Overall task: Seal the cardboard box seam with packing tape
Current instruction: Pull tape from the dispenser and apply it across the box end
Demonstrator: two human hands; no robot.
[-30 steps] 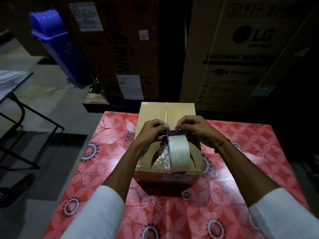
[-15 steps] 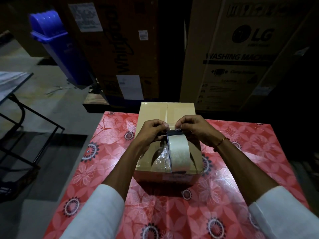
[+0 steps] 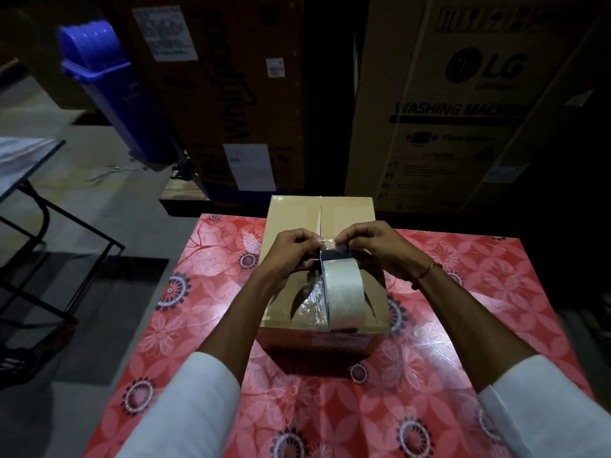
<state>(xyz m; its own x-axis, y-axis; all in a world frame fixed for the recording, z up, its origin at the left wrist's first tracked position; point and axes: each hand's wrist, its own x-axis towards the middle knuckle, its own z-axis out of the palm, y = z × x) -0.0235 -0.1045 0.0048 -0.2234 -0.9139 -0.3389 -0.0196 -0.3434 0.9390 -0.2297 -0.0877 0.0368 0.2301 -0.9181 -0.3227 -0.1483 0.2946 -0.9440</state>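
Note:
A small brown cardboard box (image 3: pixel 294 213) sits on the table with its flaps closed and the centre seam running away from me. A roll of clear packing tape (image 3: pixel 342 292) stands on edge on the near half of the box top. My left hand (image 3: pixel 291 249) grips the top of the roll from the left. My right hand (image 3: pixel 373 242) pinches the loose tape end at the top of the roll, a short clear strip showing between the fingertips of both hands. Crinkled clear film lies beside the roll.
The table wears a red floral cloth (image 3: pixel 205 325). Behind it stand tall appliance cartons (image 3: pixel 463 110) and a blue bin (image 3: pixel 112 87). A black-framed folding table (image 3: pixel 29 166) is at the left over grey floor.
The fingertips have peeled a short strip of tape off the roll's top, and both hands have shifted slightly away from me. The box and roll stay put.

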